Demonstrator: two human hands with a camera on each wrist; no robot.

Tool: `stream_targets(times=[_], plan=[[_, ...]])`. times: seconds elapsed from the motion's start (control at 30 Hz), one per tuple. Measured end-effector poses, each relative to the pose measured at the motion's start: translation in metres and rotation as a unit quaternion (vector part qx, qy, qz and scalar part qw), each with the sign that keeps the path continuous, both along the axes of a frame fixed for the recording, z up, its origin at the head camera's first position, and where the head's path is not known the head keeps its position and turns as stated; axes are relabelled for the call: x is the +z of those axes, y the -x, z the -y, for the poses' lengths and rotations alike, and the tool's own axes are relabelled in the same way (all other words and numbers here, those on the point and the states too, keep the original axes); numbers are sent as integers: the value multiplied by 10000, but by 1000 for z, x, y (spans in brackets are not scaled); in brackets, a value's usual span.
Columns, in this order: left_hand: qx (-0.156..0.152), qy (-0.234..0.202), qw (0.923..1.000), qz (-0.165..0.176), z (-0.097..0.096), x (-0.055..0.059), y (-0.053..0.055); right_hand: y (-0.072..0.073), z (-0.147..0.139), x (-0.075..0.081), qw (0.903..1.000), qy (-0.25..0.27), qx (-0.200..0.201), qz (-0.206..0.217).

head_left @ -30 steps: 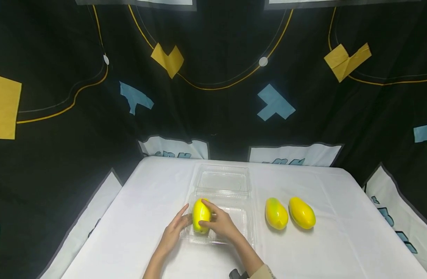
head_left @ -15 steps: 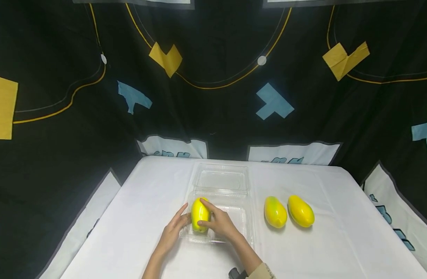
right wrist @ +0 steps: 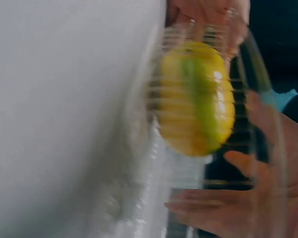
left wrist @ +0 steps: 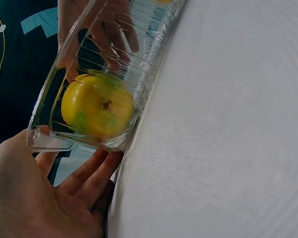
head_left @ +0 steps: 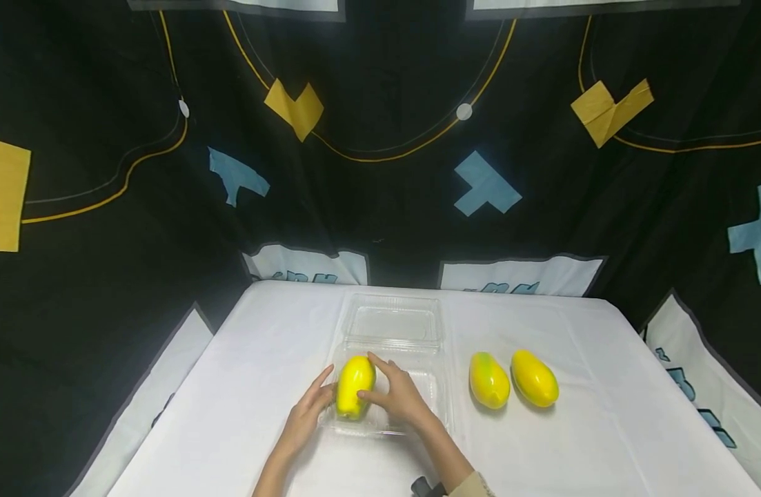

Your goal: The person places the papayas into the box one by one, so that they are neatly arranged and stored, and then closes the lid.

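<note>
A glossy yellow mango-like fruit [head_left: 354, 388] with green patches lies in the left part of a clear plastic clamshell box [head_left: 425, 386], its lid folded back. My left hand [head_left: 305, 415] is at the box's left side; in the left wrist view its fingertips touch the outer wall and its thumb is near the rim. My right hand [head_left: 400, 395] reaches over the box, fingers spread beside the fruit's right side. In the right wrist view a gap shows between this hand's fingers [right wrist: 208, 206] and the fruit.
Two more yellow fruits, one with a green streak [head_left: 488, 381] and one plain [head_left: 535, 378], lie right of the box on the white tablecloth [head_left: 604, 442]. The open lid [head_left: 394, 321] lies flat behind the box. A dark patterned curtain [head_left: 380, 207] stands behind the table.
The fruit in the box has tilted slightly, its near end shifting left. My right hand's fingers have spread and drawn off it to the right. My left hand stays at the box's side.
</note>
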State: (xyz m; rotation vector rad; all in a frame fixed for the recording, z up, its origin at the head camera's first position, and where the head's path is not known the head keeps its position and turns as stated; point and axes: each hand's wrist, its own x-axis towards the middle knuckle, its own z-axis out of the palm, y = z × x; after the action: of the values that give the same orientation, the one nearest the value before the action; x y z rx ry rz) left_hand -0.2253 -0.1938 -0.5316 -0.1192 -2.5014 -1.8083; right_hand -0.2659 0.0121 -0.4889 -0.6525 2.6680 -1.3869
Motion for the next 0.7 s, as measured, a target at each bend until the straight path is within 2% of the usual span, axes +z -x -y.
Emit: stream_targets(times=[0.1, 0.2, 0.27, 0.37, 0.53, 0.63, 0.67, 0.7], plan=[[-31, -39, 10000, 12, -1, 9, -4, -2, -6, 10, 9999, -73, -138, 14], [-83, -88, 9999, -9, -4, 20, -10, -4, -15, 20, 9997, -74, -150, -168], [-102, -137, 9998, -33, -4, 23, -11, -4, -23, 27, 9995, -12, -154, -276], [-49, -92, 9999, -13, -3, 15, -7, -3, -39, 36, 9994, 181, -119, -284], [67, -3, 9999, 112, -1, -3, 2, 0, -75, 47, 9964, 837, 29, 99], [138, 12, 9998, 161, -1, -5, 2, 1, -99, 54, 9926, 1193, -113, 191], [151, 7, 9997, 184, -2, 1, 0, 0, -107, 60, 9915, 1266, -219, 190], [168, 6, 9997, 180, -2, 1, -1, -2, -114, 66, 9909, 1300, -312, 165]])
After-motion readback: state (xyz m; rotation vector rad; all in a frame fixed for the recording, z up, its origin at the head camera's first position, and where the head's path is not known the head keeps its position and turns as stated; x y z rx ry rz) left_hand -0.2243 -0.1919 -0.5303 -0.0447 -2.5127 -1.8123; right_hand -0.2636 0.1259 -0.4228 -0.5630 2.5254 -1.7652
